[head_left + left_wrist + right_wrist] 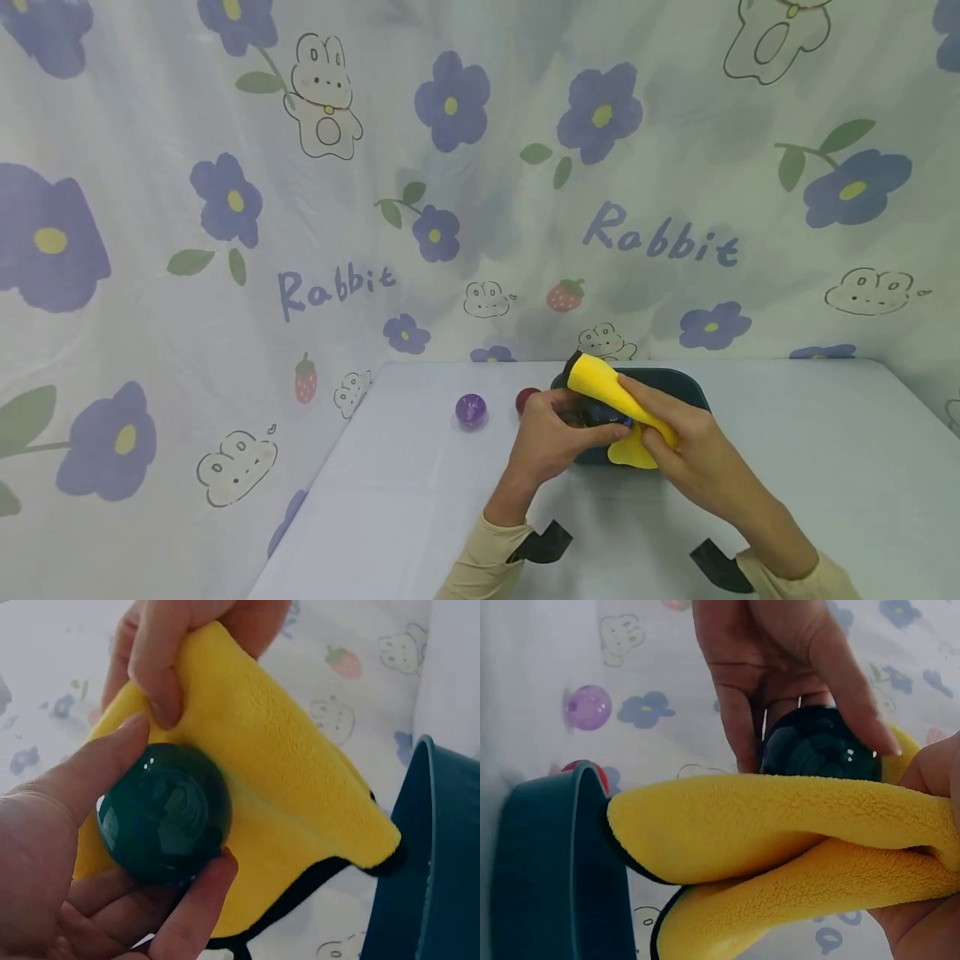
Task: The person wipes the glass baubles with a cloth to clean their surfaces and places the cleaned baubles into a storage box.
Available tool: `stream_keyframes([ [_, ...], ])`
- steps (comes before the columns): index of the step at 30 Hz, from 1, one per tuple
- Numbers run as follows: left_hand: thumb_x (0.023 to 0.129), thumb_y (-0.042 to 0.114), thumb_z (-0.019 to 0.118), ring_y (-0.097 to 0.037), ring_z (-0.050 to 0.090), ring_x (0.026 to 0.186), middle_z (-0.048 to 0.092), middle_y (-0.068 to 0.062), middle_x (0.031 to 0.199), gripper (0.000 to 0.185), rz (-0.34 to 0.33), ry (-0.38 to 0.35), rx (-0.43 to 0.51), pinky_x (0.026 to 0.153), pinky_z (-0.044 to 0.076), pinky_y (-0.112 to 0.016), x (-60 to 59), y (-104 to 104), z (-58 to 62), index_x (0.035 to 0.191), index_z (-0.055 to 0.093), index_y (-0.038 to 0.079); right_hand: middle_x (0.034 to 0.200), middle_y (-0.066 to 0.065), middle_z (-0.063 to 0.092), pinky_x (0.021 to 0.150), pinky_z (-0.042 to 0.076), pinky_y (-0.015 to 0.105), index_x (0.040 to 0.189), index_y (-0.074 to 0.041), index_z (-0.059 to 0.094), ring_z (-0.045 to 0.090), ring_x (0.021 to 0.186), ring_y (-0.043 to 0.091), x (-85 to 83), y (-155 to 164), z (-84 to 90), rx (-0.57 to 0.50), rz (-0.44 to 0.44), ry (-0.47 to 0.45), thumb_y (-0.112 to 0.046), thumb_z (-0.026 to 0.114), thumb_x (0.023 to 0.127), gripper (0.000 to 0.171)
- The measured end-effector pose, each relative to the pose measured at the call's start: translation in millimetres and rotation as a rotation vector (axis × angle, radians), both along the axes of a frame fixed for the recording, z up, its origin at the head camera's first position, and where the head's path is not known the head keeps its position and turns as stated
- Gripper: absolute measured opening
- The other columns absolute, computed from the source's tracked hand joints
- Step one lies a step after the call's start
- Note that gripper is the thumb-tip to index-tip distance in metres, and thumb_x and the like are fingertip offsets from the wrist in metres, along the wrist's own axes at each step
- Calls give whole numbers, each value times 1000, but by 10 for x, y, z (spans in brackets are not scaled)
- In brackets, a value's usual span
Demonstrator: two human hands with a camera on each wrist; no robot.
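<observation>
In the head view, at lower centre of the frame, the left hand (pixel 551 442) and right hand (pixel 686 454) meet over a dark teal tub (pixel 675 382) on the pale table (pixel 787 467). Most of the tub is hidden behind the hands and the yellow cloth (pixel 600 385), so only its far rim and a bit of its near edge show. What lies inside it cannot be seen.

The dark green ball (pixel 163 814) is barely visible from the head camera, tucked between the hands. The left wrist view shows it plainly at centre left, the left thumb and fingers curled round it. The right wrist view shows it at upper centre, its lower part covered by the cloth, which lies against it.

The right hand grips the folded cloth, fingers wrapped round it. In the right wrist view that hand is cut off at the right edge, so only parts of its fingers show.

A purple ball (pixel 471 410) sits left of the hands on the table. A red ball (pixel 525 398) just beside the tub is half hidden by the left hand.

The backdrop (pixel 225 208) carries the word "Rabbit" twice, centre left and centre right. Both sleeves are cut off by the bottom edge.
</observation>
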State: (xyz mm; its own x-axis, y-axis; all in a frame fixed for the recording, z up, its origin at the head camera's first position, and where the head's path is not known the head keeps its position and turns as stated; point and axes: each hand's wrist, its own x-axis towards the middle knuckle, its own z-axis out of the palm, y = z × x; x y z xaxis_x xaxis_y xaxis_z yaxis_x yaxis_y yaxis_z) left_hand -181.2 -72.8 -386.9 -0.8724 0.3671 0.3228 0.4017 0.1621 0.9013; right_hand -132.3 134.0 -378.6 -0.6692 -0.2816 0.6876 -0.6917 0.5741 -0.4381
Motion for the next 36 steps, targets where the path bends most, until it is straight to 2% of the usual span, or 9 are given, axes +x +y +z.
stream_keyframes([
  [3, 80, 39, 90, -7, 70, 83, 79, 6, 108, 43, -7, -11, -5, 74, 63, -27, 26, 7, 22, 117, 76, 20, 147, 17, 62, 86, 53, 7, 153, -12, 51, 60, 96, 10, -34, 27, -18, -2, 15, -6, 19, 62, 86, 75],
  [9, 80, 33, 90, -4, 70, 92, 78, 7, 115, 48, 1, -2, -31, 80, 62, -25, 63, 22, 58, 124, 76, 20, 144, 19, 63, 76, 60, 18, 153, -10, 50, 61, 88, 5, -56, 56, -38, -34, 33, -118, 14, 59, 91, 67],
  [15, 80, 25, 91, -5, 72, 93, 78, 4, 115, 46, -2, 42, 3, 80, 63, -27, 62, 22, 67, 123, 76, 19, 136, 22, 66, 69, 61, 20, 155, -8, 47, 60, 78, 3, -59, 51, -51, -85, 64, -196, 10, 57, 95, 63],
  [23, 80, 29, 91, -7, 72, 101, 77, 4, 120, 52, 7, 21, 53, 83, 63, -27, 62, 26, 57, 128, 74, 21, 127, 21, 69, 62, 58, 20, 157, -8, 43, 58, 69, 1, -53, 29, -44, -97, 55, -236, 7, 57, 97, 63],
  [27, 78, 32, 92, -8, 72, 104, 75, 3, 125, 57, 16, 8, 89, 83, 64, -27, 60, 25, 53, 131, 72, 22, 122, 21, 70, 60, 57, 21, 156, -3, 42, 58, 68, 2, -49, 32, -38, -111, 61, -254, 6, 57, 98, 61],
  [31, 79, 32, 92, -9, 73, 102, 76, -1, 123, 55, 13, 21, 120, 82, 64, -28, 47, 22, 50, 129, 73, 21, 120, 22, 70, 63, 59, 21, 154, 4, 42, 60, 71, 3, -33, 24, -36, -122, 54, -285, 3, 58, 99, 58],
  [36, 81, 33, 90, -10, 70, 94, 77, -4, 114, 48, 46, 53, 140, 79, 64, -27, 44, 23, 48, 124, 74, 21, 112, 18, 70, 65, 60, 22, 155, 5, 40, 61, 74, 4, -12, -21, -36, -136, 31, -366, -3, 59, 101, 58],
])
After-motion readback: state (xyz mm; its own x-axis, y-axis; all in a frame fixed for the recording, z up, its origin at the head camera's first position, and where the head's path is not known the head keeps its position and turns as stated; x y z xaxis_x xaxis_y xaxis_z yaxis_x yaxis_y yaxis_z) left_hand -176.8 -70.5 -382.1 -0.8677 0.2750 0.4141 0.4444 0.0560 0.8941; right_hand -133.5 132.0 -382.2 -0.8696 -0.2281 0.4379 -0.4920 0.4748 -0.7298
